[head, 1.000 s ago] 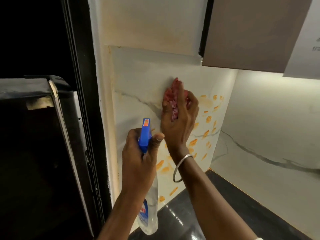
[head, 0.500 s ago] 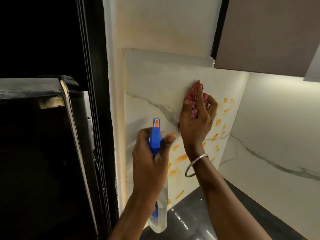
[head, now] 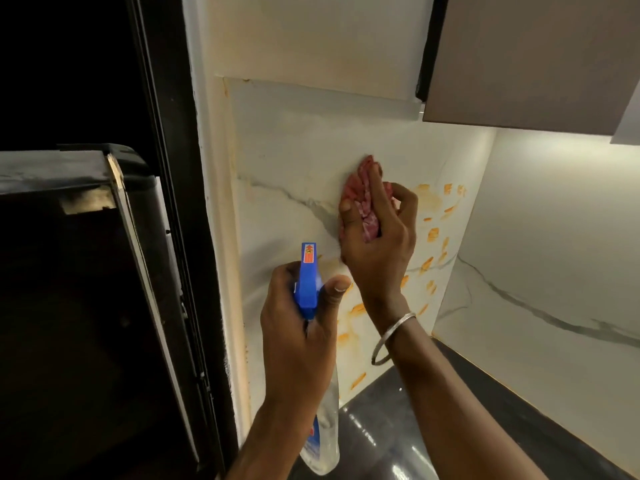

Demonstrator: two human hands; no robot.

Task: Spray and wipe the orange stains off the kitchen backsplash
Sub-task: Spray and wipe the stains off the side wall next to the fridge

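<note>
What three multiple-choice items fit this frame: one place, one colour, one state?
1. Where is the pink cloth?
A. in a bucket
B. held against the backsplash by the right hand
C. on the floor

2. What colour is the head of the spray bottle?
A. green
B. white
C. blue

3. What is the left hand doing?
A. gripping the spray bottle
B. pointing, empty
C. holding a sponge

Answers:
1 B: the right hand's fingers curl round the cloth at the marble panel.
2 C: the head is blue above a clear body.
3 A: its fingers wrap the bottle's neck, with the thumb up beside the head.
</note>
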